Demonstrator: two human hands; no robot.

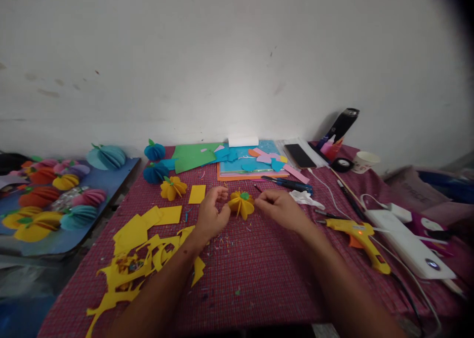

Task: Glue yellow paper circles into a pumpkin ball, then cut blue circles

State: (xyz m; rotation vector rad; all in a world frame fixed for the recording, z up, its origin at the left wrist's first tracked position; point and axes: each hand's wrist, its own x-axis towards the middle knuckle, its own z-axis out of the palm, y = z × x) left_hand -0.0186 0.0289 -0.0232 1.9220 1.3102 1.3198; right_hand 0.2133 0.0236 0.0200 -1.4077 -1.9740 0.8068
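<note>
A yellow paper pumpkin [242, 206] with a green top stands on the cloth between my hands, its folds fanned out. My left hand [213, 213] is beside its left edge, fingers loosely curled with a gap to the thumb, holding nothing. At the pumpkin's right edge, my right hand [279, 207] has its fingers pressed together; whether they grip a fold or something small is hidden. A yellow paper square [197, 194] and another yellow pumpkin [173, 188] lie left of my left hand. Cut yellow scraps [159, 251] spread under my left forearm.
A yellow glue gun [359, 234] lies at right by a white power bank [407, 244] and cables. Behind are a utility knife [287, 184], coloured sheets [200, 155], a phone [299, 156], a black flask [342, 125] and a paper cup [366, 161]. Finished paper pumpkins crowd a blue board [122, 180].
</note>
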